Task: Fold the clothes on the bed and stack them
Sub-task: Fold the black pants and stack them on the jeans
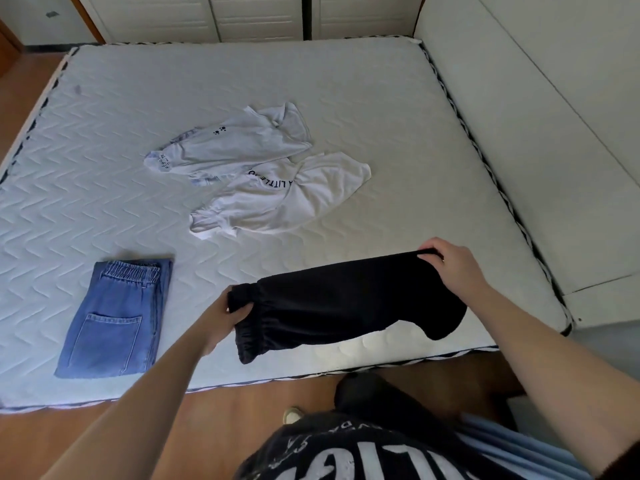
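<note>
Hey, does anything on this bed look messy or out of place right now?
Yes. Two white shirts lie crumpled and overlapping mid-mattress, unfolded, unlike the neatly folded jeans near the front edge. There is also a small dark smudge near the mattress's far left corner.

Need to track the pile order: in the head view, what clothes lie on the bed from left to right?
folded blue jeans → pale printed shirt → white lettered T-shirt → black shorts, held by the left hand and right hand.
</note>
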Demonstrator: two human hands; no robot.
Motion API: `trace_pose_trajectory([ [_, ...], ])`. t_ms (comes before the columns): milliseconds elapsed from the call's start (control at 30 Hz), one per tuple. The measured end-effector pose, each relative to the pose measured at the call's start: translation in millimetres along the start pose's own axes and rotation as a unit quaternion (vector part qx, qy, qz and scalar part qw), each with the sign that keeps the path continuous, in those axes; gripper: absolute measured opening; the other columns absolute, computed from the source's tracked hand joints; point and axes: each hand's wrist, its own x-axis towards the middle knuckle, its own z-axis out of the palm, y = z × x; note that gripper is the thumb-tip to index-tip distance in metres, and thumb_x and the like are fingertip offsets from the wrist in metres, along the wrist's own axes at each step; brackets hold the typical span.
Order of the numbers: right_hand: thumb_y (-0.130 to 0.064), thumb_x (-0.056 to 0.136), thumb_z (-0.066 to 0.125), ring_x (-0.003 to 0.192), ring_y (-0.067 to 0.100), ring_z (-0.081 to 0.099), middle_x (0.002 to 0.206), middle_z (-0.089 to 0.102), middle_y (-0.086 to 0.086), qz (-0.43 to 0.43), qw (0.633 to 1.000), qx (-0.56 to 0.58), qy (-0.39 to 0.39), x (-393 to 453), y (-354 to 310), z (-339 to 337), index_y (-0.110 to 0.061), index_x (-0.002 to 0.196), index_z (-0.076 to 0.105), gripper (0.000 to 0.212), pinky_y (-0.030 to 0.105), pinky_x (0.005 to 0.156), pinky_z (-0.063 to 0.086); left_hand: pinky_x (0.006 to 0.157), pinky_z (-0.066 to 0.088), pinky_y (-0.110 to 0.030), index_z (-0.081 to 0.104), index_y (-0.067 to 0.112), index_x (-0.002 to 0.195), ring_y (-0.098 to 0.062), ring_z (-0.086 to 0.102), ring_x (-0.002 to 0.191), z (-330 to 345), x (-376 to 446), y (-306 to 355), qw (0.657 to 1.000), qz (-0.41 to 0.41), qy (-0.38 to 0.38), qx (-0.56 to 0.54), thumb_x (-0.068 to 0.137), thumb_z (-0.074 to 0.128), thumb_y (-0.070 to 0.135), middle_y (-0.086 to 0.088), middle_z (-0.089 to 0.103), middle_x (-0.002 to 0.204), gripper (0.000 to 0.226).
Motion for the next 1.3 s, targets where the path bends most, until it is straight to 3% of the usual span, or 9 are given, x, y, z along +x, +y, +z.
trace_pose_trajectory([
  [233,-0.021,0.091,0.065,0.087,0.013,0.063,0.088,0.066,-0.013,0.028,0.993,-0.015,-0.114,26,32,45,-0.022,0.097,0.069,0.008,0.023,0.072,0.041,0.079,0.049,-0.026,0.055,0.035,0.113,-0.012,0.063,0.101,35,6,-47,0.991,-0.057,0.113,0.05,0.087,0.072,0.027,0.011,0.067,0.106,0.032],
  [500,-0.027,0.092,0.064,0.084,0.012,0.062,0.088,0.066,-0.012,0.007,0.98,-0.01,-0.198,104,23,104,-0.023,0.103,0.069,0.012,0.025,0.071,0.041,0.079,0.045,-0.032,0.056,0.018,0.123,-0.021,0.061,0.096,40,19,-73,0.964,-0.155,0.206,0.06,0.09,0.068,0.026,-0.001,0.066,0.106,0.036],
  [633,-0.033,0.091,0.065,0.079,0.012,0.061,0.084,0.065,-0.009,0.01,0.973,-0.017,-0.229,151,3,147,-0.02,0.101,0.068,0.017,0.023,0.067,0.04,0.071,0.044,-0.027,0.053,0.026,0.122,-0.015,0.06,0.095,23,27,-96,0.958,-0.178,0.224,0.028,0.093,0.061,0.028,0.006,0.065,0.105,0.03],
  [767,-0.033,0.096,0.057,0.09,0.021,0.061,0.093,0.064,-0.004,-0.007,0.963,-0.029,-0.267,193,-17,211,-0.013,0.107,0.062,0.024,0.027,0.074,0.039,0.085,0.047,-0.037,0.047,0.03,0.125,-0.018,0.06,0.104,-10,51,-135,0.952,-0.198,0.228,-0.045,0.095,0.057,0.031,0.003,0.064,0.113,0.031],
  [867,-0.032,0.099,0.052,0.099,0.029,0.061,0.106,0.067,0.009,-0.006,0.962,-0.039,-0.27,220,-34,271,-0.007,0.116,0.058,0.03,0.034,0.081,0.044,0.085,0.048,-0.037,0.044,0.033,0.128,-0.021,0.059,0.108,-39,77,-163,0.935,-0.202,0.255,-0.14,0.095,0.059,0.032,0.001,0.062,0.117,0.036],
  [967,-0.031,0.1,0.049,0.094,0.032,0.06,0.103,0.065,0.013,-0.006,0.964,-0.049,-0.262,242,-49,324,-0.007,0.116,0.056,0.029,0.032,0.074,0.041,0.089,0.051,-0.045,0.044,0.038,0.125,-0.025,0.06,0.109,-66,104,-181,0.922,-0.188,0.288,-0.177,0.085,0.064,0.038,0.001,0.061,0.116,0.044],
  [1033,-0.028,0.101,0.049,0.09,0.03,0.06,0.101,0.065,0.013,-0.024,0.963,-0.053,-0.264,255,-53,353,-0.008,0.116,0.056,0.026,0.031,0.071,0.038,0.093,0.049,-0.046,0.042,0.044,0.127,-0.025,0.059,0.107,-83,119,-191,0.921,-0.18,0.313,-0.149,0.082,0.062,0.042,0.003,0.062,0.115,0.049],
  [1167,-0.022,0.101,0.049,0.085,0.03,0.06,0.09,0.064,0.007,-0.064,0.964,-0.063,-0.25,275,-53,395,-0.008,0.11,0.059,0.02,0.03,0.068,0.036,0.09,0.042,-0.038,0.032,0.041,0.135,-0.03,0.057,0.106,-112,143,-215,0.932,-0.163,0.324,0.018,0.097,0.051,0.033,-0.002,0.061,0.119,0.043],
  [1300,-0.019,0.1,0.048,0.093,0.033,0.061,0.101,0.068,0.01,-0.122,0.96,-0.104,-0.228,289,-52,427,-0.01,0.112,0.063,0.021,0.038,0.077,0.047,0.087,0.039,-0.034,0.033,0.032,0.14,-0.033,0.056,0.112,-131,157,-235,0.932,-0.126,0.317,0.119,0.1,0.049,0.025,-0.009,0.056,0.131,0.044],
])
